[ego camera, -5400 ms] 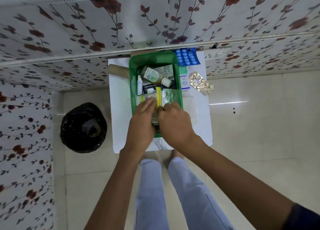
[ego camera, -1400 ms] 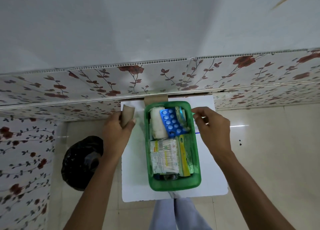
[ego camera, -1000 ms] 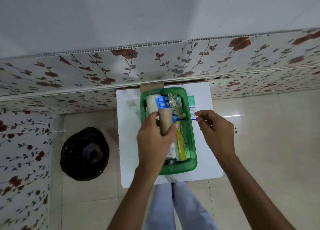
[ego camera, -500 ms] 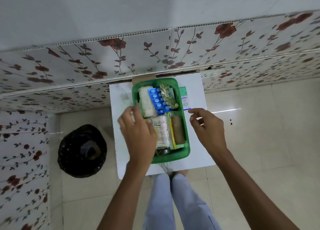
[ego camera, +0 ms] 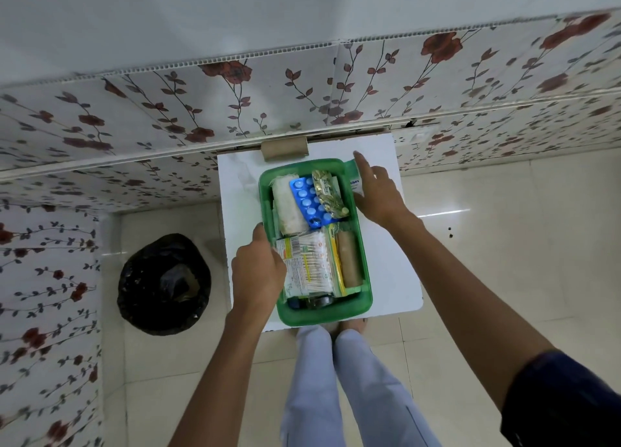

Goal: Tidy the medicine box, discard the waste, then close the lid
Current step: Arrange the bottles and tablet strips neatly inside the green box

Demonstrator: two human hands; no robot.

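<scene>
The left hand (ego camera: 257, 273) rests against the left wall of the green box (ego camera: 364, 280), knuckles up; its fingertips are hidden against the rim and the swab packet (ego camera: 307, 265), so whether it grips anything cannot be told. The right hand (ego camera: 378, 196) lies over a white carton (ego camera: 354, 182) on the table (ego camera: 393, 265), just outside the box's right wall, forefinger stretched out, the other fingers loosely spread; most of the carton is hidden, and a grasp cannot be made out.

The box stands mid-table, lid off. Inside lie a gauze roll (ego camera: 285, 204), a blue blister sheet (ego camera: 307, 201), a gold strip (ego camera: 327, 194), the swabs and a brown tube (ego camera: 349, 258); dark items at the near end are too shadowed to name. A cardboard roll (ego camera: 285, 148) sits at the table's far edge. A black bin bag (ego camera: 164, 282) stands on the floor to the left.
</scene>
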